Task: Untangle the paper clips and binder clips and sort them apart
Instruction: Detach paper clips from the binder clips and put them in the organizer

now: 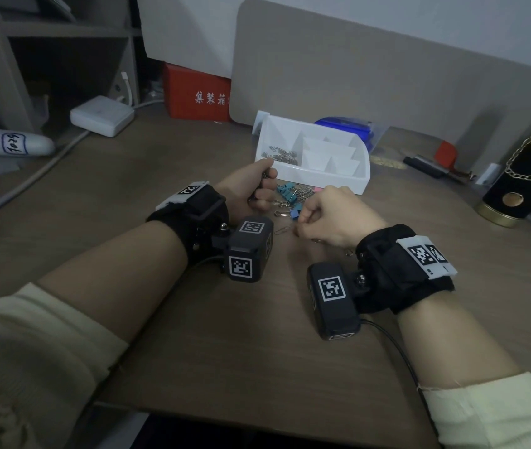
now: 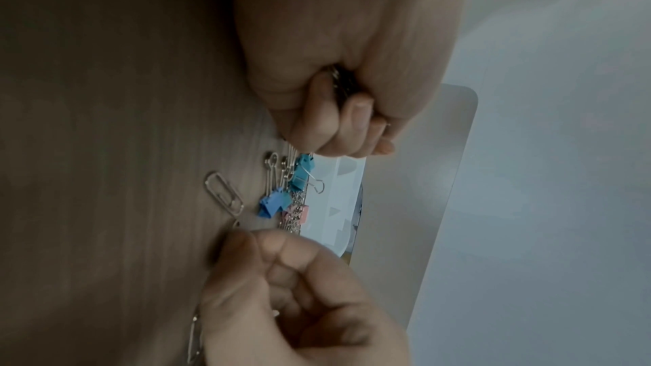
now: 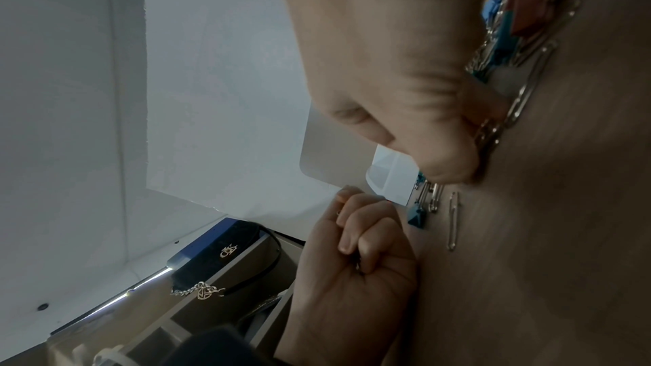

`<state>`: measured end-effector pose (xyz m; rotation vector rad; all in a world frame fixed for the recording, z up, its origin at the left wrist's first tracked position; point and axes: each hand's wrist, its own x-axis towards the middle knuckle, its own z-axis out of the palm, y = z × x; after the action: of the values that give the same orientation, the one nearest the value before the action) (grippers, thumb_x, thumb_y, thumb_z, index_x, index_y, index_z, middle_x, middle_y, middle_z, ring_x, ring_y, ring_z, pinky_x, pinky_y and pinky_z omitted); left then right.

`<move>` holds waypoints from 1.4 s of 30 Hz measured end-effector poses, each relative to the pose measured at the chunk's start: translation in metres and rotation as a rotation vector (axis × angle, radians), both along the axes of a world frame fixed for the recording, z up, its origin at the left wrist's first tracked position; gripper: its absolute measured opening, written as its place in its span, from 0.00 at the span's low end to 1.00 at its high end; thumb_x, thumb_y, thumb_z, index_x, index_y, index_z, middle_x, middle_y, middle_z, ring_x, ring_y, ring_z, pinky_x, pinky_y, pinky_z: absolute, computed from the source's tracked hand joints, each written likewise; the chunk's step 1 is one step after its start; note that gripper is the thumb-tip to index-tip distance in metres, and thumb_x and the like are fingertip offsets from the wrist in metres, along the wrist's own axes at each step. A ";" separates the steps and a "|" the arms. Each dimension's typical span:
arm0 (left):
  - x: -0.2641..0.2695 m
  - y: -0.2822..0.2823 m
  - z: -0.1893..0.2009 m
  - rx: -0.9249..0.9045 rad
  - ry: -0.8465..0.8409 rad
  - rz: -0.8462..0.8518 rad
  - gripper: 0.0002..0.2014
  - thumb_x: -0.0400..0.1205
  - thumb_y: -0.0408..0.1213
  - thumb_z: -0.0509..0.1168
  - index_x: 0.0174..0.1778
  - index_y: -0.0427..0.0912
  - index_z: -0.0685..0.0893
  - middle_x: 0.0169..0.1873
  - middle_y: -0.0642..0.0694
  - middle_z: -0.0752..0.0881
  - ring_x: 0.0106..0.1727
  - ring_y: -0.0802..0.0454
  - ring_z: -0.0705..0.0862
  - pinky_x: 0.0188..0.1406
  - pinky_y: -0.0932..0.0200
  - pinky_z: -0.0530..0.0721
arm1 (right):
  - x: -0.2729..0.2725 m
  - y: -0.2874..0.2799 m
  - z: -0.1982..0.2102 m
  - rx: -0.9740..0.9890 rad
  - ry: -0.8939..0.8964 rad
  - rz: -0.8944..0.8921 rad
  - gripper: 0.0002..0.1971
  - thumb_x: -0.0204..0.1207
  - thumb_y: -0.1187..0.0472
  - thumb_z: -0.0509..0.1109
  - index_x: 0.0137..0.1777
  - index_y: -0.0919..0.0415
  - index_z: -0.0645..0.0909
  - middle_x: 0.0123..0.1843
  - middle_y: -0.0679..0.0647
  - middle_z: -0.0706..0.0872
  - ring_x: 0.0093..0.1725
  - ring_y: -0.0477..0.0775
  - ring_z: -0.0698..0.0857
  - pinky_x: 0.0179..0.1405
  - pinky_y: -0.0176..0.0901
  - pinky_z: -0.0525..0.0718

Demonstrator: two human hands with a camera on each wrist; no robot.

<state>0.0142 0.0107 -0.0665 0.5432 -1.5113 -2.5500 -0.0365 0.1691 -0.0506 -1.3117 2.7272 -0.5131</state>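
Note:
A tangled pile of silver paper clips with teal [image 1: 285,191], blue [image 1: 294,213] and pink [image 1: 317,189] binder clips lies on the wooden desk in front of a white organizer tray [image 1: 338,181]. My left hand [image 1: 265,186] is a fist at the pile's left edge and grips a bunch of metal clips [image 2: 338,78]. My right hand [image 1: 299,223], fingers curled, pinches linked paper clips [image 3: 493,132] against the desk at the pile's near side. A single paper clip [image 2: 225,196] lies loose between the hands. The tray's left compartment holds several paper clips [image 1: 282,155].
Behind the tray stand a blue box [image 1: 348,128] and a beige divider panel [image 1: 387,69]. A red box [image 1: 199,95] and a white charger [image 1: 102,115] sit at the back left. A black and gold tin [image 1: 523,179] stands at the right. Bare desk runs toward me.

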 end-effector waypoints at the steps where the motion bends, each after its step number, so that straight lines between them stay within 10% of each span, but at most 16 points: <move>1: 0.000 0.000 0.000 -0.001 -0.001 0.001 0.19 0.89 0.46 0.51 0.31 0.46 0.66 0.13 0.55 0.64 0.10 0.62 0.58 0.07 0.71 0.52 | 0.000 0.000 0.000 -0.002 0.004 -0.002 0.03 0.67 0.57 0.75 0.34 0.53 0.87 0.30 0.42 0.84 0.40 0.51 0.86 0.49 0.46 0.87; 14: 0.002 0.003 0.002 -0.046 -0.014 -0.012 0.19 0.89 0.46 0.51 0.31 0.46 0.66 0.13 0.56 0.63 0.10 0.63 0.58 0.07 0.71 0.52 | -0.003 0.001 -0.003 -0.045 -0.015 -0.109 0.12 0.62 0.55 0.76 0.22 0.49 0.78 0.35 0.52 0.86 0.42 0.56 0.85 0.47 0.47 0.87; 20: 0.004 0.009 0.005 -0.147 -0.064 -0.072 0.18 0.88 0.47 0.53 0.31 0.46 0.67 0.13 0.57 0.63 0.10 0.64 0.58 0.08 0.72 0.52 | -0.002 0.005 -0.002 -0.151 -0.093 -0.092 0.04 0.64 0.58 0.75 0.29 0.54 0.86 0.33 0.53 0.87 0.40 0.55 0.86 0.46 0.48 0.87; 24: 0.008 0.015 0.009 -0.152 -0.106 -0.180 0.19 0.88 0.49 0.52 0.31 0.47 0.67 0.12 0.57 0.62 0.09 0.64 0.57 0.08 0.72 0.50 | -0.002 0.003 -0.001 -0.378 -0.079 -0.101 0.03 0.65 0.62 0.75 0.32 0.55 0.86 0.30 0.48 0.85 0.28 0.40 0.80 0.27 0.34 0.80; 31: 0.008 0.030 0.016 -0.178 -0.230 -0.359 0.18 0.86 0.43 0.49 0.28 0.45 0.66 0.14 0.55 0.63 0.09 0.64 0.58 0.09 0.72 0.47 | 0.008 0.000 0.005 -0.758 -0.201 0.045 0.09 0.65 0.73 0.72 0.32 0.58 0.84 0.30 0.52 0.83 0.32 0.46 0.79 0.35 0.36 0.80; 38: 0.012 0.035 0.018 -0.165 -0.199 -0.444 0.20 0.83 0.41 0.50 0.24 0.45 0.69 0.16 0.52 0.68 0.11 0.64 0.60 0.10 0.73 0.48 | 0.008 -0.003 -0.001 -0.718 -0.281 0.120 0.07 0.71 0.69 0.73 0.37 0.57 0.88 0.26 0.43 0.85 0.30 0.46 0.83 0.34 0.34 0.79; 42: 0.010 0.028 0.016 -0.049 -0.179 -0.446 0.27 0.84 0.43 0.52 0.16 0.44 0.77 0.18 0.52 0.70 0.11 0.63 0.61 0.10 0.72 0.47 | 0.010 -0.001 -0.001 -0.728 -0.313 0.126 0.05 0.76 0.65 0.73 0.42 0.56 0.90 0.27 0.57 0.86 0.27 0.44 0.82 0.27 0.24 0.73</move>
<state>0.0241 0.0384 -0.0503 0.4836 -1.9413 -2.8370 -0.0267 0.1680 -0.0512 -1.3424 2.2434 -1.6408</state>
